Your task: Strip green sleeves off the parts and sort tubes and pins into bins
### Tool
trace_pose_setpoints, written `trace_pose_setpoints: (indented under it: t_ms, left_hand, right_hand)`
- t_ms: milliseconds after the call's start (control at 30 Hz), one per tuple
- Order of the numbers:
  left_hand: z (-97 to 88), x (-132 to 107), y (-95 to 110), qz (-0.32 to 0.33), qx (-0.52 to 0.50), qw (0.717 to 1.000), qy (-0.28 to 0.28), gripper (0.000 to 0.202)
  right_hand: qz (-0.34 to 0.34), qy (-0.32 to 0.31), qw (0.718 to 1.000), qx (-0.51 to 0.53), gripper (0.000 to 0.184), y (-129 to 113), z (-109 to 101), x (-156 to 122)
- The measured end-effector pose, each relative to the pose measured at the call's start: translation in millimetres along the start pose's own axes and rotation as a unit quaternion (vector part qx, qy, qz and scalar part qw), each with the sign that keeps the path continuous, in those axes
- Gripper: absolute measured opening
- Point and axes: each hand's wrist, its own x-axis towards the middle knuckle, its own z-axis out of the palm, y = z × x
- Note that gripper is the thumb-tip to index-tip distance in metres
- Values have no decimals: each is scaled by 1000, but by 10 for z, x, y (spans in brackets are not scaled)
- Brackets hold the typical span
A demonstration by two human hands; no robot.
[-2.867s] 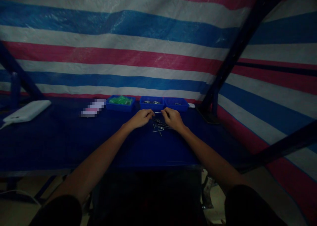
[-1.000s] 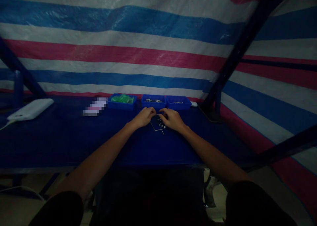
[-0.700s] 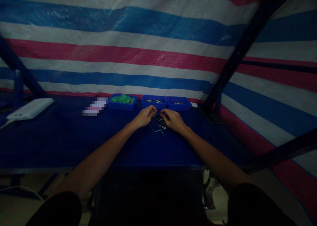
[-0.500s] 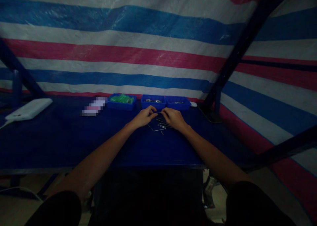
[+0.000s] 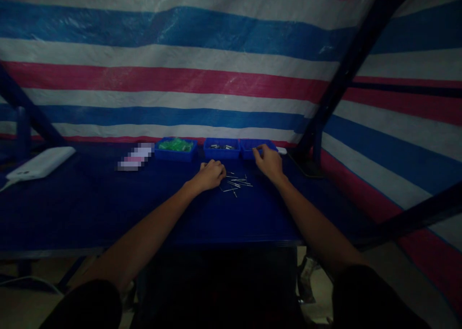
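Observation:
Several thin metal pins (image 5: 236,183) lie scattered on the dark blue table (image 5: 108,199). My left hand (image 5: 210,174) rests curled just left of the pins, fingers closed; what it holds, if anything, is hidden. My right hand (image 5: 267,160) reaches to the front rim of the right blue tray (image 5: 249,148), fingertips pinched together at its edge; I cannot make out anything between them. The middle blue tray (image 5: 221,149) holds small metal parts. The left blue tray (image 5: 175,148) holds green pieces.
A white flat device (image 5: 39,162) with a cable lies at the table's far left. A blurred pink-white object (image 5: 135,157) sits beside the green tray. Dark blue metal frame bars (image 5: 342,74) rise at right. A striped tarp (image 5: 180,79) hangs behind.
My right hand left the pin pile and moved up and right to the right tray. My left hand stayed by the pins, curled tighter.

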Motion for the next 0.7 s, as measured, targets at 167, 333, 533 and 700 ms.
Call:
trace_pose_setpoints:
  t_ms: [167,333,533,700]
  left_hand:
    - [-7,-7,31,-37,-19,999,19,22]
    - [-34,20,6,-57,-41,996,56,30]
    - [-27,45,-27,-41,-71,992,92,30]
    - [0,55,-52,-31,-101,990,94,33]
  right_hand:
    - [-144,-97,982,80,26,-310,65,-208]
    - [-201,-90,969,108,20,-415,76,-272]
    - [-223,-46,967,117,14,-386,84,-279]
    - [-235,-13,965,118,21,-406,22,-269]
